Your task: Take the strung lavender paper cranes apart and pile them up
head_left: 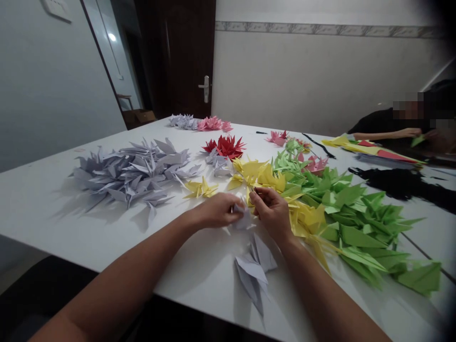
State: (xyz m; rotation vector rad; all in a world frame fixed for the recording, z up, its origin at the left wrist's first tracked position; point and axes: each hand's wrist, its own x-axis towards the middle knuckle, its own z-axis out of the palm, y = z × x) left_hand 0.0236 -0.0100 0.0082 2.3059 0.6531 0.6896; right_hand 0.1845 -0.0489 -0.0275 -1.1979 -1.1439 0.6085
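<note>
Left hand [217, 211] and right hand [270, 213], nearly closed, pinch a lilac paper crane [243, 218].

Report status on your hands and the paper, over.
Left hand pinching lavender origami paper. Right hand beside it, against yellow origami cranes. Lavender origami crane lying nearer you on the table.

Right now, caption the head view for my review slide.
Left hand holds folded lilac paper near right hand, amid green origami pieces.
</note>
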